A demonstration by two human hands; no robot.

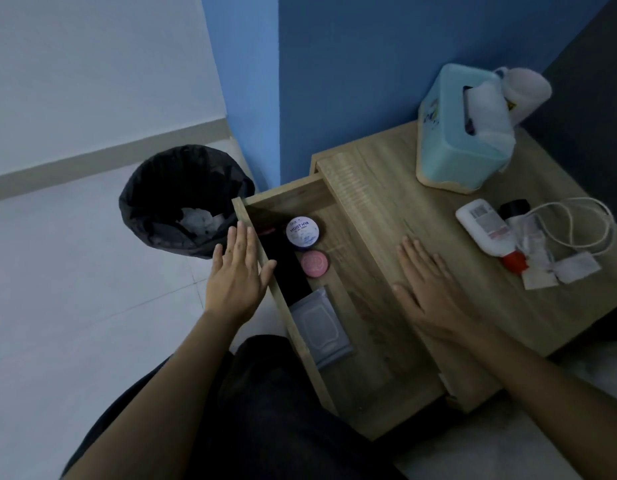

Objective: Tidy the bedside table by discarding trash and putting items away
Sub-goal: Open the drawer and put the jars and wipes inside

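Note:
The wooden bedside table (386, 202) has its drawer (293, 334) pulled out to the left. Inside the drawer lie a white-lidded jar (302, 232), a pink round tin (314, 264), a black object (286, 268) and a grey wipes pack (319, 325). My left hand (237, 271) is flat with straight fingers against the drawer's front panel. My right hand (428, 289) rests flat on the tabletop. On the right of the tabletop lie a white bottle with a red cap (487, 233), a black-capped item (515, 207), crumpled wrappers (542, 268) and a white cable (577, 223).
A bin lined with a black bag (182, 199) stands on the floor left of the drawer, with crumpled paper inside. A light-blue tissue box (456, 133) and a white bottle (525, 91) stand at the table's back. Blue walls form the corner behind.

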